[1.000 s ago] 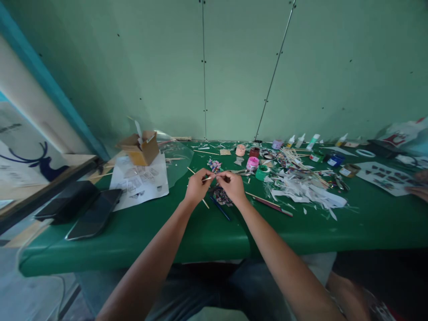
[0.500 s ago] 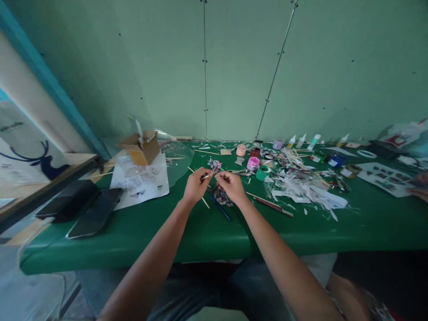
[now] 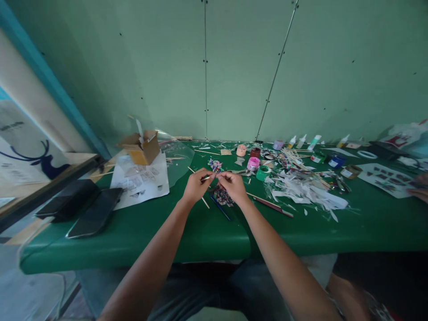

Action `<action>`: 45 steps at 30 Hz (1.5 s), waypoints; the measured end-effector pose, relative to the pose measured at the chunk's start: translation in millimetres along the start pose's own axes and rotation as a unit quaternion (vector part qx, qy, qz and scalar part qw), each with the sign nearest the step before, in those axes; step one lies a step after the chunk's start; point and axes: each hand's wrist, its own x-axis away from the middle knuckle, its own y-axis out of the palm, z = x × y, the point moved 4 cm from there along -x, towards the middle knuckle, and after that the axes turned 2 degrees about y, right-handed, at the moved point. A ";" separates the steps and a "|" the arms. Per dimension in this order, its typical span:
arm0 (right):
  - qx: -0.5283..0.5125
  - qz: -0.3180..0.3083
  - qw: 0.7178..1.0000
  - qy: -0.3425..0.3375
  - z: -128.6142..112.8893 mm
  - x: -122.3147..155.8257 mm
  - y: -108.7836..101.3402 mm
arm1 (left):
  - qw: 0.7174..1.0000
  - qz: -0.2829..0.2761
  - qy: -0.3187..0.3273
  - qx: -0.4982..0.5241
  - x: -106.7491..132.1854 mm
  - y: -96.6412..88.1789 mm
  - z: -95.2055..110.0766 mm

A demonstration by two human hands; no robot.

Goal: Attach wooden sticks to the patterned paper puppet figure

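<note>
Over the middle of the table, my left hand (image 3: 195, 186) is closed on a thin wooden stick (image 3: 205, 179), its fingertips almost meeting those of my right hand (image 3: 235, 186). My right hand is pinched closed; whatever lies between its fingers is too small to make out. Just beyond the fingertips is a cluster of small colourful pieces (image 3: 214, 164). A second heap of multicoloured bits (image 3: 222, 196) lies below and between the hands. Close by are a dark blue pen-like rod (image 3: 220, 207) and another thin stick (image 3: 205, 203), partly hidden by my left hand.
Paint jars, including a pink one (image 3: 253, 163) and a green one (image 3: 263, 173), stand right of the hands near white paper scraps (image 3: 301, 187). On the left are a cardboard box (image 3: 145, 149), printed sheets (image 3: 140, 183) and a phone (image 3: 95, 214). Another person's hand (image 3: 419, 189) shows far right.
My fingers have shifted slightly, and the stick in my left hand shows more clearly, pointing toward the right fingertips. The surrounding things stay put.
</note>
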 end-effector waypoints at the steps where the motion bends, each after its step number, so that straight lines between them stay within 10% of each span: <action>1: -0.001 0.002 1.000 0.002 0.0 0.0 -0.1 | 1.000 0.000 -0.001 0.000 0.0 -0.1 0.0; 20: 0.162 0.029 0.984 -0.071 0.4 2.0 1.9 | 0.997 0.011 -0.007 -0.071 1.2 5.6 -12.1; 45: 0.025 -0.016 1.000 -0.006 -1.7 0.4 -0.9 | 0.999 0.015 -0.021 -0.029 -0.3 3.7 -14.4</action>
